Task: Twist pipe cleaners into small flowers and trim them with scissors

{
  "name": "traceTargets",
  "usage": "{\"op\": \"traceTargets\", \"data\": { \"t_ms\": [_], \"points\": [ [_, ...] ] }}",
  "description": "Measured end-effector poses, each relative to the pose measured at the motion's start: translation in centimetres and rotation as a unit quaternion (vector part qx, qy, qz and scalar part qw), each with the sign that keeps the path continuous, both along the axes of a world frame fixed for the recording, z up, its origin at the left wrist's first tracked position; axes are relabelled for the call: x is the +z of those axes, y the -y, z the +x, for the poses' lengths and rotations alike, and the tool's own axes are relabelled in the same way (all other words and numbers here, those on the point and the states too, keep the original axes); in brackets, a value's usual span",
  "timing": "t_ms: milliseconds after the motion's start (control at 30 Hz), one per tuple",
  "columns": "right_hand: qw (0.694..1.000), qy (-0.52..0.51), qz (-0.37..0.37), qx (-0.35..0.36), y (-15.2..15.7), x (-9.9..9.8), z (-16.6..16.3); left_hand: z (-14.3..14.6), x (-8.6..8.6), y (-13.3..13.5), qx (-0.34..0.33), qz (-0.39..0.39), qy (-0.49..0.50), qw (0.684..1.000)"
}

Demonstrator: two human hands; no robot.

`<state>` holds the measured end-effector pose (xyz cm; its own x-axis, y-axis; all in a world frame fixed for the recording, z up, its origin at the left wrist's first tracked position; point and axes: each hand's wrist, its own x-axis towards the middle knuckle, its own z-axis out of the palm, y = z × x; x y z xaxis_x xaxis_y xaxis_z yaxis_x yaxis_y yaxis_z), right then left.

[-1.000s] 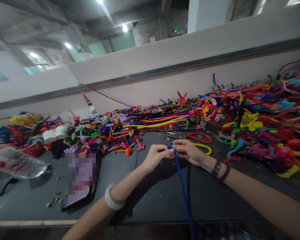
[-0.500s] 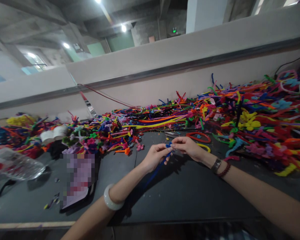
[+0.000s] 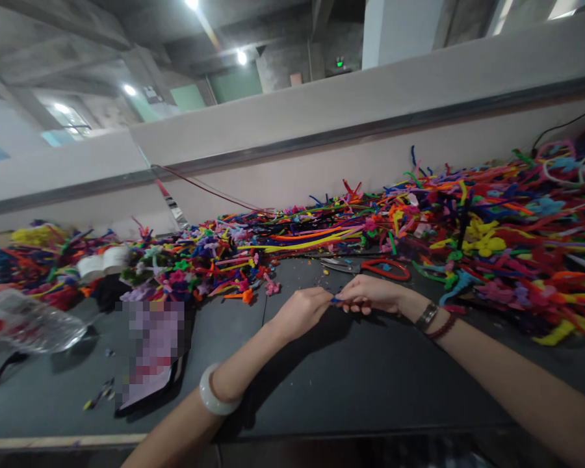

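Observation:
Both hands meet above the dark table, fingertips almost touching. My left hand (image 3: 306,313), with a white bangle on its wrist, is closed in a pinch on a blue pipe cleaner (image 3: 335,299). From the other side, my right hand (image 3: 370,294) grips the same blue pipe cleaner, its fingers curled. Only a small bit of blue shows between the fingertips; the rest is hidden by the hands. Just beyond the right hand lie scissors with red handles (image 3: 385,268), their blades pointing left.
A long heap of colourful pipe cleaners (image 3: 312,237) and fuzzy flowers runs along the low wall (image 3: 273,179). On the left are a clear plastic bottle (image 3: 43,325), white rolls (image 3: 102,261) and a phone-like object (image 3: 151,364) with a blurred screen. Scraps dot the dark table (image 3: 370,383).
The long blue strand hanging below my left hand no longer shows. Both hands have turned, fingers lower and knuckles up. The yellow loop beside the scissors is now out of sight.

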<state>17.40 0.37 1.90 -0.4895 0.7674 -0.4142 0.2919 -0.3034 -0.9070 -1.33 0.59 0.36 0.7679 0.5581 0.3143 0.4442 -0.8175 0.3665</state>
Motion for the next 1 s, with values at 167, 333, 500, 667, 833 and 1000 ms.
{"op": "traceTargets", "data": {
  "t_ms": [167, 333, 500, 667, 833, 1000],
  "points": [
    [1.000, 0.006, -0.009, 0.010, -0.01, -0.44, 0.14, -0.12, -0.17, -0.09, -0.045, 0.073, -0.101, 0.991],
    [1.000, 0.004, -0.010, -0.009, -0.07, -0.76, 0.03, -0.02, -0.13, -0.04, -0.050, 0.108, -0.151, 0.981],
    [0.999, 0.005, -0.025, -0.022, 0.02, -0.46, -0.12, -0.13, -0.19, -0.02, -0.054, 0.123, -0.166, 0.977],
    [0.995, -0.046, -0.090, -0.018, -0.01, -0.48, 0.03, -0.42, -0.22, -0.08, -0.064, 0.130, -0.157, 0.977],
    [0.998, -0.044, -0.045, -0.033, 0.05, -0.53, -0.16, -0.35, 0.04, -0.12, -0.044, 0.098, -0.138, 0.985],
    [0.984, 0.083, 0.157, 0.015, 0.59, -0.38, -0.83, -0.18, 0.03, -0.33, -0.014, 0.027, -0.082, 0.996]
  ]
}}
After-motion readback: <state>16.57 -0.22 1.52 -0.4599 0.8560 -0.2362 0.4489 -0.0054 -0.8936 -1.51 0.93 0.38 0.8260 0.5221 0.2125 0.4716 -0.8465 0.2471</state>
